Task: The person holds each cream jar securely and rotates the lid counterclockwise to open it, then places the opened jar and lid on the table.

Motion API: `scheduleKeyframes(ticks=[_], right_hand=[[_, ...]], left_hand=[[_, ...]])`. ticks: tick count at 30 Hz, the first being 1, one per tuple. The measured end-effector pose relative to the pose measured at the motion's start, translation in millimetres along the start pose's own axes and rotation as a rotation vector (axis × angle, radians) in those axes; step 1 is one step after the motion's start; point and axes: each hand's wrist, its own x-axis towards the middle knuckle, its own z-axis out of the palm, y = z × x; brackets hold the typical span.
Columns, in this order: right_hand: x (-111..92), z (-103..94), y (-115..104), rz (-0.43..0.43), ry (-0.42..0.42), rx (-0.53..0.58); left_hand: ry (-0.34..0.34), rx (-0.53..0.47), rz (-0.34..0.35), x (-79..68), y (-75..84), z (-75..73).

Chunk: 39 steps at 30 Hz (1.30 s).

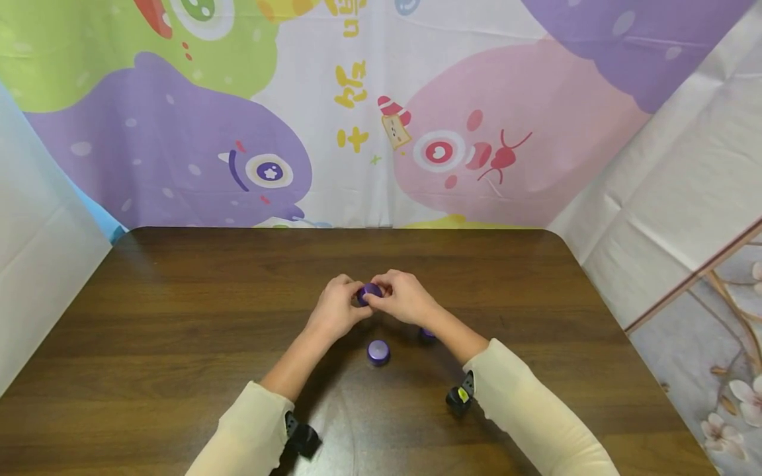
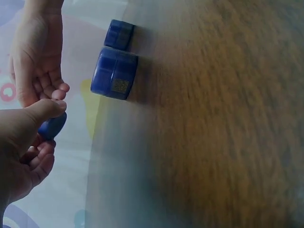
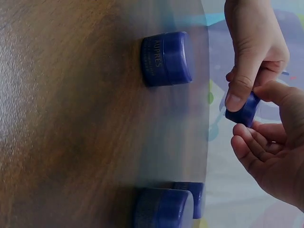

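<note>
Both hands meet above the far middle of the table around a small purple-blue cream jar (image 1: 372, 289). My left hand (image 1: 338, 307) pinches it from the left, thumb across it in the right wrist view. From the other side, my right hand (image 1: 405, 296) holds it between thumb and fingers. Fingers cover much of this jar (image 3: 244, 111), so whether its lid is on or off cannot be told. A silver-topped jar (image 1: 378, 352) stands on the table nearer the body. Another jar (image 1: 427, 335) is partly hidden under the right forearm.
Two jars, one larger (image 2: 114, 73) and one smaller (image 2: 118, 34), stand close together on the brown wooden table (image 1: 208, 317). A lettered jar (image 3: 166, 59) stands apart from them. Behind the table hangs a cartoon-printed cloth (image 1: 357, 185).
</note>
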Motion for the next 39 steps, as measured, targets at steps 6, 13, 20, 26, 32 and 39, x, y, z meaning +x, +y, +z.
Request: scheduleKeyframes(ticks=[6, 13, 20, 26, 32, 39], right_hand=[[-3.7, -5.4, -7.0, -0.088, -0.021, -0.043], [-6.6, -13.9, -15.4, -0.074, -0.079, -0.055], [-7.2, -20.2, -20.0, -0.022, -0.038, -0.051], [-7.7, -22.8, -23.6, -0.071, -0.087, -0.077], [-10.6, -26.4, -25.2, -0.147, -0.136, -0.083], [-9.5, -27.4, -27.3, -0.051, -0.096, -0.052]], left_hand=[[0.005, -0.013, 0.020, -3.1, 0.5, -4.2], [0.030, -0.044, 0.003, -9.1, 1.2, -6.7], [0.078, -0.051, 0.013, -12.4, 3.8, -8.2], [0.076, -0.065, 0.014, -13.5, 5.1, -9.4], [0.072, -0.083, 0.016, -14.5, 5.3, -10.3], [0.100, -0.069, 0.033, -15.3, 3.9, -8.2]])
